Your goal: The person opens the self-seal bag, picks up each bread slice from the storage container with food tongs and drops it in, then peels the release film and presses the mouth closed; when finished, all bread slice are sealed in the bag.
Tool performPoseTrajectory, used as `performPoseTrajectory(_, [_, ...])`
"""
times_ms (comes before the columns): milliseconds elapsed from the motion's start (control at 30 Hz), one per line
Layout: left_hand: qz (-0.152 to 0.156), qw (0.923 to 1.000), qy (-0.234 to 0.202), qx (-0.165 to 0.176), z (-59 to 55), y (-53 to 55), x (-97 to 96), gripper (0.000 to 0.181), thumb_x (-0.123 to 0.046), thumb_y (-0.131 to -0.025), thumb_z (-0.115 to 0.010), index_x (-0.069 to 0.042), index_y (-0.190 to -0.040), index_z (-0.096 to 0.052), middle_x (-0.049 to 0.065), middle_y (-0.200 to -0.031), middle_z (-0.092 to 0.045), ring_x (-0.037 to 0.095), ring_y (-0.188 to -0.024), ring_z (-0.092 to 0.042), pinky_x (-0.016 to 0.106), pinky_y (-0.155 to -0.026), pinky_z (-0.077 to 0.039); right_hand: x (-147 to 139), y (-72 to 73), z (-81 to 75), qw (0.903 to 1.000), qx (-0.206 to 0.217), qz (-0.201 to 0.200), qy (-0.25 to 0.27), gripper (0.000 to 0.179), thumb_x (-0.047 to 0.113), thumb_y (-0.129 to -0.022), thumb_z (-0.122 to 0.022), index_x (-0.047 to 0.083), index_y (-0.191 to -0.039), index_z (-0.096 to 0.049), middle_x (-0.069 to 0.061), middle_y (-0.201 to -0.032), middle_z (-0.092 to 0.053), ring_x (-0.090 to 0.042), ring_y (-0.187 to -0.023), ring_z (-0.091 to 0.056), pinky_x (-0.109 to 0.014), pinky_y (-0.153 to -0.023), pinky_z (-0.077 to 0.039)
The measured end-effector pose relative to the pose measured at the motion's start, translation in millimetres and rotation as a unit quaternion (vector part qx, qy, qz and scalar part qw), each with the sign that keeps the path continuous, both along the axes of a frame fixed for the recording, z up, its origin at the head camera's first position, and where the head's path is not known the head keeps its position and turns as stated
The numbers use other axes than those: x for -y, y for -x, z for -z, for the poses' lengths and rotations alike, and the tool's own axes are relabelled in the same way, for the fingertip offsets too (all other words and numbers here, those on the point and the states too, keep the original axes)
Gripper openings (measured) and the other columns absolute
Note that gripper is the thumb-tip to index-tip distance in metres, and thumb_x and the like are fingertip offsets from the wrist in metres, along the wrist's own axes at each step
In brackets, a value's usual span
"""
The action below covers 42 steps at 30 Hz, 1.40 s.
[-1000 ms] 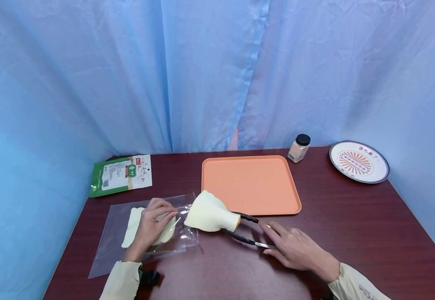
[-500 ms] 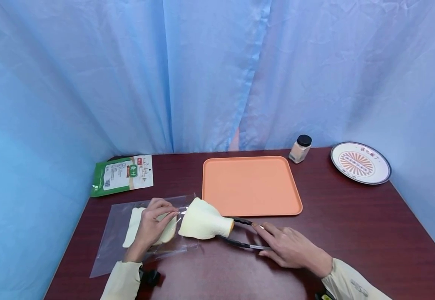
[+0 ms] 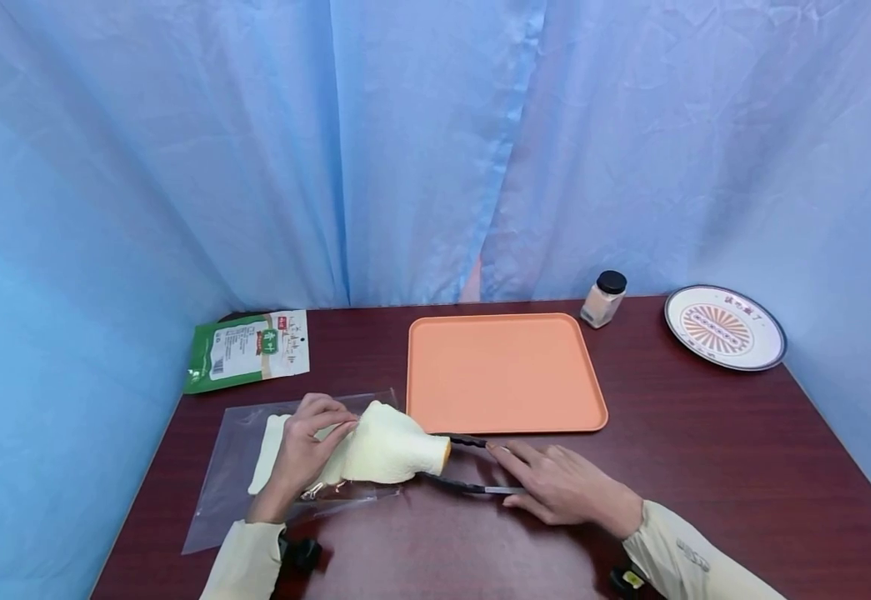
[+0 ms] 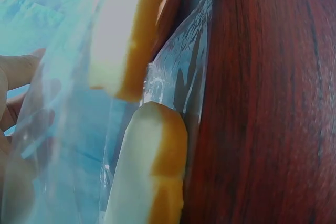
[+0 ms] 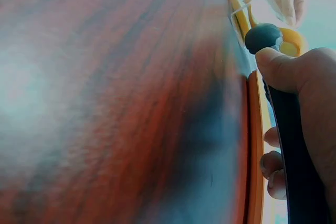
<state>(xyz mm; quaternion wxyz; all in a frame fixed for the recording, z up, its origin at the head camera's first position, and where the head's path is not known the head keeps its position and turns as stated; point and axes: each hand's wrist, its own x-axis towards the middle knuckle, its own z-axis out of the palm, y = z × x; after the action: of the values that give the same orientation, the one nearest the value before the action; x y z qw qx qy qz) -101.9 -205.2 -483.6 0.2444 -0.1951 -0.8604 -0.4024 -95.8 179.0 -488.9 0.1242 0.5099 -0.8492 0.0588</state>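
Note:
My left hand (image 3: 306,446) pinches the upper layer of a clear plastic bag (image 3: 213,492) lying at the left. Inside the bag is a bread slice (image 3: 266,457), partly covered by that hand. A second bread slice (image 3: 390,446) is squeezed at its right end by black-armed tongs (image 3: 453,485), and its wide left end reaches into the bag's mouth. My right hand (image 3: 573,492) grips the tongs with thumb and fingers on opposite arms. In the left wrist view, the tongs' slice (image 4: 118,35) sits above the bagged slice (image 4: 144,166), their crusts facing the table.
An orange tray (image 3: 506,375) lies just behind the tongs. To its right stand a black-lidded jar (image 3: 603,298) and a patterned plate (image 3: 725,327). A green and white packet (image 3: 247,350) lies behind the bag. Blue curtains (image 3: 420,150) enclose the table.
My right hand, the tongs and their bread slice have moved left, bringing the slice's wide end over the bag's mouth and up to my left hand. The left hand has stayed in place.

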Motion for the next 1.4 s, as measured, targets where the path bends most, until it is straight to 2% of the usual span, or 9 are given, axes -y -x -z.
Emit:
performPoseTrajectory(233, [0.002, 1.0, 0.001, -0.005, -1.3, 0.9, 0.3, 0.015, 0.007, -0.075, -0.08, -0.004, -0.085, -0.08, 0.004, -0.083, -0.069, 0.017, -0.09, -0.055, 0.013, -0.081, -0.044, 9.9, 8.3, 0.2, 0.9996, -0.021, -0.02, -0.001, 0.07, 0.048, -0.089, -0.071, 0.005, -0.141, -0.052, -0.004, -0.114, -0.062, -0.009, -0.068, -0.051, -0.026, -0.055, -0.043])
performPoseTrajectory(400, [0.007, 0.9997, -0.004, -0.025, -3.3, 1.6, -0.9, 0.017, 0.008, -0.073, -0.081, -0.004, -0.084, -0.08, 0.004, -0.082, -0.069, 0.019, -0.089, -0.056, 0.015, -0.08, -0.044, 18.7, 12.2, 0.2, 0.9994, -0.021, -0.028, -0.009, 0.071, 0.05, -0.09, -0.07, 0.007, -0.142, -0.051, -0.004, -0.114, -0.063, -0.01, -0.068, -0.053, -0.027, -0.056, -0.046])
performPoseTrajectory(567, [0.013, 0.9994, -0.011, -0.03, -3.5, 2.4, -1.7, 0.018, 0.01, -0.072, -0.081, -0.004, -0.084, -0.079, 0.004, -0.082, -0.07, 0.02, -0.088, -0.057, 0.014, -0.08, -0.044, 28.7, 18.0, -0.8, 0.9988, -0.025, -0.036, -0.02, 0.071, 0.05, -0.091, -0.068, 0.007, -0.144, -0.049, -0.003, -0.113, -0.063, -0.009, -0.063, -0.05, -0.026, -0.055, -0.045])
performPoseTrajectory(833, [0.015, 0.9995, -0.008, -0.025, -1.4, 3.4, -2.2, 0.018, 0.009, -0.072, -0.082, -0.004, -0.084, -0.08, 0.004, -0.082, -0.07, 0.02, -0.089, -0.057, 0.015, -0.08, -0.044, 46.1, 30.6, -1.1, 0.998, -0.02, -0.053, -0.028, 0.067, 0.052, -0.095, -0.062, 0.007, -0.143, -0.048, -0.001, -0.105, -0.063, -0.011, -0.06, -0.055, -0.028, -0.054, -0.048])
performPoseTrajectory(933, [0.012, 0.9996, -0.009, -0.024, -0.9, 3.4, -2.4, 0.019, 0.01, -0.071, -0.082, -0.005, -0.083, -0.079, 0.004, -0.082, -0.07, 0.02, -0.089, -0.057, 0.014, -0.081, -0.044, 52.8, 34.7, -2.2, 0.9975, -0.033, -0.056, -0.031, 0.068, 0.054, -0.094, -0.061, 0.007, -0.142, -0.048, -0.002, -0.103, -0.062, -0.012, -0.059, -0.056, -0.029, -0.054, -0.049])
performPoseTrajectory(1400, [0.016, 0.9994, -0.006, -0.029, -0.4, 4.0, -2.3, 0.017, 0.009, -0.073, -0.081, -0.004, -0.083, -0.079, 0.004, -0.083, -0.069, 0.019, -0.089, -0.056, 0.013, -0.081, -0.043, 81.0, 46.4, -6.3, 0.9954, -0.052, -0.074, -0.033, 0.068, 0.053, -0.093, -0.063, 0.006, -0.141, -0.05, -0.004, -0.106, -0.064, -0.014, -0.058, -0.06, -0.03, -0.058, -0.053])
